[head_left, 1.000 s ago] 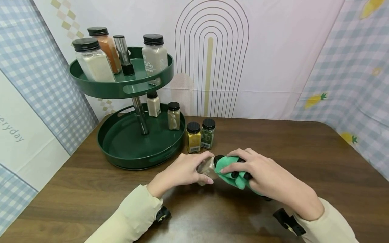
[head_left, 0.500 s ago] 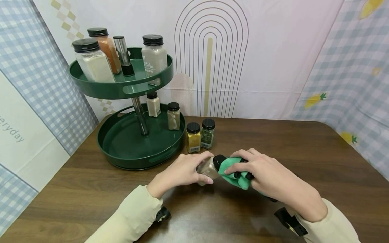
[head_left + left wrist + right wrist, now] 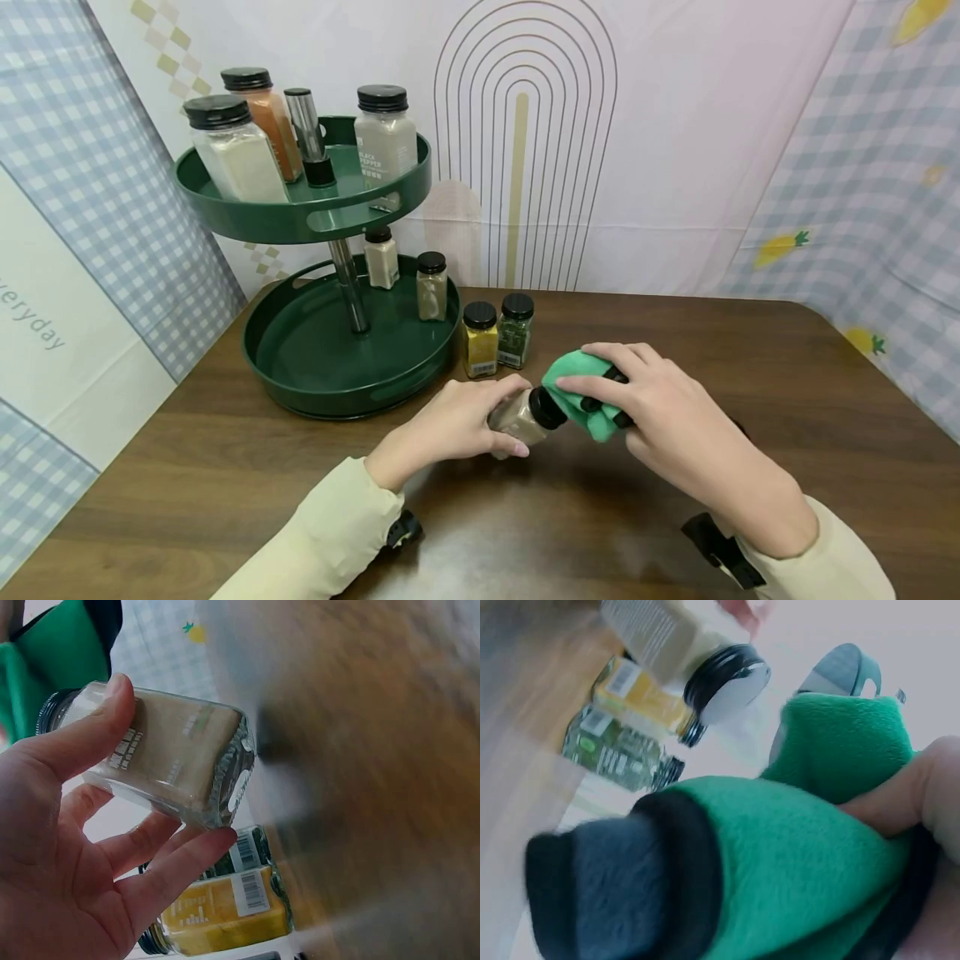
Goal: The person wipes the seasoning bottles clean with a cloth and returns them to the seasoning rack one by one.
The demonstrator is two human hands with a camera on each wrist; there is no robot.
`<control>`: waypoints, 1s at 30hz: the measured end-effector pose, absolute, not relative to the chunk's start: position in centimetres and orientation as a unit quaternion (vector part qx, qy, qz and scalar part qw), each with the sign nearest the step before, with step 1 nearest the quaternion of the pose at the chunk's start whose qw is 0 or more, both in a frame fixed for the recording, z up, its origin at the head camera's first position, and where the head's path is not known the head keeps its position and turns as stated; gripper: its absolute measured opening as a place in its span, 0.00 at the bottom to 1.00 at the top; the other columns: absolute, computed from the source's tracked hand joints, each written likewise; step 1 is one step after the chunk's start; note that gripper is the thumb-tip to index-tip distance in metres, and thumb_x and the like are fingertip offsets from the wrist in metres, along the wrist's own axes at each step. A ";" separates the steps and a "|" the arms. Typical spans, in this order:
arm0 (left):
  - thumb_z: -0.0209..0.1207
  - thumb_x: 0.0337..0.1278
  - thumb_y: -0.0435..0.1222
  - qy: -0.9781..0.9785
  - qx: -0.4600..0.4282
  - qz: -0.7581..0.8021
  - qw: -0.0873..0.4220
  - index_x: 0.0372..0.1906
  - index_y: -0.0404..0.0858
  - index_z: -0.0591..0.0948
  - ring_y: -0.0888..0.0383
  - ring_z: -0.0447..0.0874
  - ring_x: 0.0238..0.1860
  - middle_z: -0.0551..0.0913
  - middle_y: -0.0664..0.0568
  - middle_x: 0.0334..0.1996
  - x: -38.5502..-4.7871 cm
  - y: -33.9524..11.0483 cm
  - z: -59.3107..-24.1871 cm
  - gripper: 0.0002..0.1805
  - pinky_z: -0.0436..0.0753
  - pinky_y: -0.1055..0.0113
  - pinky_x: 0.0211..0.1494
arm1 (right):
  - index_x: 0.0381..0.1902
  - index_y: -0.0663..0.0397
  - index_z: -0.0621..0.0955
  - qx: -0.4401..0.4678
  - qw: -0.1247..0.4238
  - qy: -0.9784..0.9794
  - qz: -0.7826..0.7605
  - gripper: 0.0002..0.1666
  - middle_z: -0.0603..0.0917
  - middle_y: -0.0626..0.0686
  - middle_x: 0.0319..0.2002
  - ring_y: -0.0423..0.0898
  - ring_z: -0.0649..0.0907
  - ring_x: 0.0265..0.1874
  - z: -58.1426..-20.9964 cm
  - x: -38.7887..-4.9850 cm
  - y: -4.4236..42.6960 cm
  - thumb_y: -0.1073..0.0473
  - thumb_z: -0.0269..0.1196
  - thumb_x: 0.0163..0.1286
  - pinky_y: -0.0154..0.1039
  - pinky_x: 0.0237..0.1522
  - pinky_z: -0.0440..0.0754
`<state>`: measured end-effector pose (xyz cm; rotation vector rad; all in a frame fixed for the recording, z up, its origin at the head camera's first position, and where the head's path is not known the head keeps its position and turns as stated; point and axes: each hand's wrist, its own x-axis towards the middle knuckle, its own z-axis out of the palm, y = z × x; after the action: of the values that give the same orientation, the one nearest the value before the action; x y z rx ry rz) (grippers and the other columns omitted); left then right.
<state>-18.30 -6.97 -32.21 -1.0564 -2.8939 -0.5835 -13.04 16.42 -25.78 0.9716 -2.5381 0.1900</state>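
A glass spice jar of pale beige powder with a black lid is gripped by my left hand. In the left wrist view the jar lies tilted between thumb and fingers, its base toward the table. My right hand holds a bunched green cloth with dark edging, just right of the lid. The right wrist view shows the cloth pinched and folded, apart from the lid. Behind the left hand stand a yellow spice jar and a green herb jar.
A dark green two-tier rack stands at the left. Its upper tier bears a white powder jar, an orange jar and a black pepper jar. Two smaller jars stand below. The brown table extends rightward.
My right hand has drawn the cloth off the lid and moved up and slightly right. More of the black lid shows now. The left hand has stayed almost in place with the spice jar.
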 end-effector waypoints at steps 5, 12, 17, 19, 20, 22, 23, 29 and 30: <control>0.66 0.41 0.58 -0.921 -0.356 -0.156 0.035 0.51 0.50 0.70 0.64 0.73 0.28 0.76 0.61 0.29 -18.1 -6.7 -32.4 0.32 0.71 0.70 0.30 | 0.54 0.35 0.79 0.360 0.187 -0.909 0.095 0.38 0.75 0.51 0.55 0.52 0.76 0.50 -26.6 -13.3 15.9 0.79 0.56 0.52 0.48 0.40 0.78; 0.66 0.40 0.58 -0.917 -0.365 -0.153 0.047 0.49 0.50 0.70 0.65 0.72 0.26 0.76 0.61 0.28 -18.1 -6.6 -32.4 0.31 0.69 0.71 0.28 | 0.54 0.35 0.79 0.359 0.140 -0.919 0.086 0.37 0.75 0.49 0.53 0.49 0.77 0.48 -27.1 -13.4 15.6 0.79 0.56 0.54 0.46 0.40 0.78; 0.67 0.40 0.57 -0.918 -0.352 -0.182 0.021 0.55 0.54 0.70 0.66 0.74 0.30 0.78 0.63 0.32 -18.2 -6.7 -32.3 0.33 0.71 0.71 0.32 | 0.50 0.33 0.81 0.380 0.148 -0.910 0.070 0.39 0.75 0.49 0.53 0.48 0.76 0.47 -27.0 -13.1 15.4 0.80 0.56 0.48 0.44 0.40 0.78; 0.67 0.41 0.56 -0.919 -0.347 -0.188 0.011 0.55 0.54 0.70 0.66 0.74 0.30 0.78 0.63 0.32 -18.3 -6.7 -32.2 0.33 0.71 0.71 0.33 | 0.48 0.33 0.82 0.381 0.149 -0.910 0.066 0.39 0.76 0.49 0.52 0.48 0.76 0.47 -26.9 -13.0 15.4 0.80 0.56 0.47 0.45 0.40 0.78; 0.67 0.41 0.56 -0.919 -0.346 -0.190 0.007 0.55 0.54 0.70 0.66 0.73 0.30 0.78 0.64 0.32 -18.3 -6.7 -32.2 0.33 0.71 0.70 0.33 | 0.48 0.32 0.82 0.380 0.147 -0.911 0.065 0.39 0.76 0.49 0.52 0.48 0.76 0.48 -26.9 -12.9 15.4 0.80 0.55 0.46 0.45 0.40 0.78; 0.66 0.42 0.56 -0.919 -0.345 -0.192 0.000 0.55 0.54 0.70 0.66 0.73 0.30 0.77 0.64 0.31 -18.4 -6.8 -32.2 0.32 0.71 0.70 0.33 | 0.47 0.32 0.82 0.379 0.136 -0.913 0.065 0.40 0.76 0.48 0.52 0.48 0.76 0.47 -26.7 -12.8 15.4 0.80 0.55 0.46 0.45 0.40 0.78; 0.66 0.42 0.56 -0.919 -0.346 -0.192 -0.001 0.55 0.54 0.70 0.67 0.73 0.30 0.77 0.64 0.31 -18.4 -6.8 -32.1 0.32 0.71 0.70 0.34 | 0.47 0.32 0.82 0.379 0.129 -0.914 0.068 0.40 0.76 0.48 0.52 0.48 0.76 0.47 -26.6 -12.8 15.5 0.81 0.54 0.46 0.44 0.40 0.78; 0.65 0.43 0.57 -0.919 -0.344 -0.191 0.000 0.57 0.53 0.70 0.66 0.75 0.31 0.79 0.63 0.33 -18.5 -6.9 -32.2 0.33 0.72 0.70 0.35 | 0.45 0.25 0.81 0.372 0.075 -0.922 0.081 0.42 0.76 0.43 0.51 0.43 0.75 0.45 -26.1 -12.9 16.4 0.81 0.51 0.47 0.39 0.33 0.75; 0.65 0.43 0.57 -0.921 -0.339 -0.194 -0.002 0.57 0.53 0.70 0.65 0.76 0.32 0.80 0.62 0.34 -18.6 -7.0 -32.3 0.34 0.72 0.69 0.35 | 0.44 0.25 0.81 0.369 0.069 -0.924 0.077 0.42 0.76 0.43 0.51 0.44 0.75 0.44 -26.0 -13.0 16.6 0.81 0.51 0.47 0.38 0.32 0.74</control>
<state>-18.56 -7.02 -32.28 -1.0660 -2.8965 -0.6111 -13.03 16.60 -26.03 1.1094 -2.7813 0.2307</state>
